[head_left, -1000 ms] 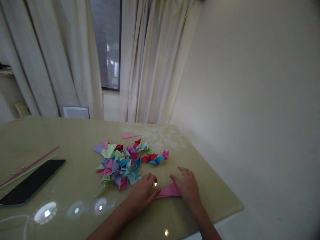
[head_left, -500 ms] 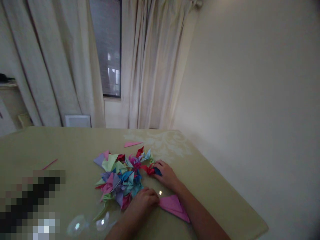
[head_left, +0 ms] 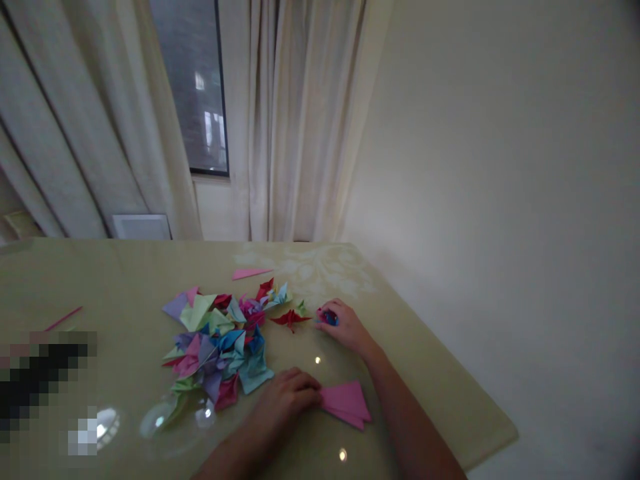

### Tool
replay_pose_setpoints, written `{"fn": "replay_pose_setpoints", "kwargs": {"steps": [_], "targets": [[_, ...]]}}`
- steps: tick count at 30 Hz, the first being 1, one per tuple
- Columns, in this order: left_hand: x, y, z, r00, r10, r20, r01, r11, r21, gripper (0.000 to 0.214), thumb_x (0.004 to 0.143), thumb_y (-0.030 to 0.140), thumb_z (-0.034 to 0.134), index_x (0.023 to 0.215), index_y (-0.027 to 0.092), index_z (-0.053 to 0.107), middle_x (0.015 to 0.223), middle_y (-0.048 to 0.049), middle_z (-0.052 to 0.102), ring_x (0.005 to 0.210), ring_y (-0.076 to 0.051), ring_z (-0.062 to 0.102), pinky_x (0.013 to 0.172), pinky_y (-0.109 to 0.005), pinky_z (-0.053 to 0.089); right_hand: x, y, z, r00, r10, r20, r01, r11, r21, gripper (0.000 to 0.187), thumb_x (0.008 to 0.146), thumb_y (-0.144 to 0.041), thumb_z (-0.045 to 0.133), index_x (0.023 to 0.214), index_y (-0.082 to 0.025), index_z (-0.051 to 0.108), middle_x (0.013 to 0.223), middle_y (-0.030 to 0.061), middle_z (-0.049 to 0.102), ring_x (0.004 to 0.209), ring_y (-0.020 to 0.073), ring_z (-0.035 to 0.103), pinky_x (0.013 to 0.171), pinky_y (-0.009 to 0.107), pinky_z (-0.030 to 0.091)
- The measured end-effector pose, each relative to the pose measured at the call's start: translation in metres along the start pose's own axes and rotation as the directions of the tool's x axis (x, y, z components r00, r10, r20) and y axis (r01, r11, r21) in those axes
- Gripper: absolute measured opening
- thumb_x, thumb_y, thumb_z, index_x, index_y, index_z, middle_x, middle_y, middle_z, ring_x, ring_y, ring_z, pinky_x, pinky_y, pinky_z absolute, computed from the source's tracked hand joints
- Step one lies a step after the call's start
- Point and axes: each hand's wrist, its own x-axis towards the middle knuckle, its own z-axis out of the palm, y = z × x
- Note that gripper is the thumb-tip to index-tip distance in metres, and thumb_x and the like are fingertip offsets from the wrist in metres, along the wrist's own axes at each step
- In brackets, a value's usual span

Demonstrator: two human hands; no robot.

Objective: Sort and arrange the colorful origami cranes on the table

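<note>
My left hand [head_left: 291,400] rests on the table with its fingers closed on the narrow end of a pink folded paper [head_left: 347,401], whose wide end fans out to the right. Farther back, my right hand [head_left: 345,325] has its fingers curled round a small dark blue folded-paper piece [head_left: 330,317], with a bit of pinkish red at the fingertips; its exact shape is hidden. Just left of that hand lies a red paper crane [head_left: 291,319], wings spread. A heap of colourful folded-paper pieces [head_left: 213,350] spreads left of both hands.
A flat pink paper triangle [head_left: 251,273] lies behind the heap. A thin pink stick-like thing [head_left: 63,318] is at the left, near a blurred-out dark area. The table's right edge [head_left: 450,363] slants beside a pale wall [head_left: 500,200]. Curtains [head_left: 305,127] hang behind.
My right hand has moved right, away from the heap, with the blue piece. The red crane now lies apart from it. The left hand stays on the pink paper, and the view has shifted.
</note>
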Motion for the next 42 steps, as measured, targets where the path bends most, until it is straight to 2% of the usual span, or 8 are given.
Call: {"fn": "replay_pose_setpoints", "kwargs": {"steps": [7,11,16,21,26,31,35,42], "targets": [[-0.003,0.000,-0.005,0.998,0.015,0.060,-0.020,0.996,0.089,0.027,0.103,0.008,0.056,0.116,0.025,0.071,0.123,-0.0048,0.074,0.113,-0.024,0.066,0.093,-0.032,0.050,-0.002,0.013,0.002,0.998,0.051,-0.038,-0.048,0.996,0.070,0.044,0.079,-0.033,0.093,0.117,-0.021,0.074,0.116,0.0073,0.067,0.104,0.0226,0.069,0.096,0.037,0.056],[-0.008,-0.009,-0.015,0.994,-0.018,0.103,0.017,1.000,0.009,0.028,0.103,0.006,0.051,0.106,0.025,0.072,0.116,-0.0035,0.074,0.108,-0.021,0.066,0.091,-0.029,0.048,-0.002,0.017,0.008,1.000,0.021,-0.008,-0.020,0.996,0.089,0.056,0.077,-0.037,0.095,0.127,-0.022,0.073,0.129,0.0100,0.064,0.119,0.0259,0.066,0.109,0.043,0.053],[-0.014,-0.011,-0.036,0.983,-0.078,0.167,0.093,0.992,-0.082,0.027,0.101,0.009,0.052,0.099,0.023,0.076,0.112,-0.0050,0.074,0.107,-0.021,0.067,0.095,-0.031,0.047,-0.004,0.017,0.001,0.999,0.026,0.024,-0.027,0.999,0.031,0.065,0.071,-0.033,0.099,0.129,-0.024,0.071,0.137,0.0113,0.060,0.131,0.0291,0.059,0.117,0.046,0.046],[-0.021,-0.014,-0.050,0.973,-0.129,0.190,0.169,0.962,-0.214,0.020,0.096,0.013,0.061,0.091,0.023,0.078,0.106,-0.0045,0.073,0.101,-0.019,0.069,0.090,-0.028,0.047,-0.006,0.018,-0.001,0.995,0.061,0.080,-0.060,0.998,-0.010,0.049,0.073,-0.023,0.096,0.117,-0.023,0.072,0.123,0.0066,0.065,0.112,0.0246,0.066,0.103,0.040,0.051],[-0.026,-0.015,-0.050,0.974,-0.126,0.190,0.177,0.944,-0.278,0.012,0.096,0.020,0.065,0.092,0.022,0.076,0.102,-0.0044,0.072,0.094,-0.017,0.068,0.084,-0.027,0.047,-0.005,0.015,-0.002,0.995,0.067,0.073,-0.066,0.998,-0.023,0.038,0.075,-0.022,0.095,0.105,-0.021,0.071,0.106,0.0028,0.069,0.100,0.0223,0.066,0.092,0.034,0.051],[-0.023,-0.005,-0.038,0.980,-0.077,0.181,0.135,0.932,-0.337,0.015,0.097,0.035,0.070,0.104,0.024,0.077,0.104,-0.0045,0.073,0.099,-0.019,0.066,0.085,-0.028,0.047,-0.005,0.013,-0.003,0.996,0.093,-0.004,-0.093,0.994,-0.061,0.036,0.079,-0.022,0.090,0.108,-0.021,0.069,0.108,0.0045,0.067,0.100,0.0220,0.064,0.092,0.035,0.050],[-0.022,-0.001,-0.031,0.983,-0.067,0.173,0.121,0.940,-0.320,0.028,0.090,0.044,0.081,0.110,0.025,0.076,0.109,-0.0038,0.071,0.102,-0.020,0.065,0.086,-0.029,0.046,-0.005,0.016,-0.003,0.989,0.130,-0.076,-0.136,0.988,-0.078,0.032,0.082,-0.027,0.088,0.106,-0.021,0.069,0.109,0.0060,0.066,0.100,0.0225,0.065,0.092,0.037,0.052],[-0.020,0.002,-0.032,0.984,-0.073,0.165,0.120,0.948,-0.295,0.013,0.095,0.033,0.074,0.106,0.025,0.075,0.107,-0.0036,0.070,0.100,-0.019,0.065,0.084,-0.028,0.044,-0.001,0.012,0.000,0.975,0.145,-0.170,-0.144,0.989,0.016,0.029,0.089,-0.042,0.083,0.105,-0.020,0.074,0.105,0.0082,0.073,0.093,0.0214,0.071,0.087,0.034,0.057]]}}
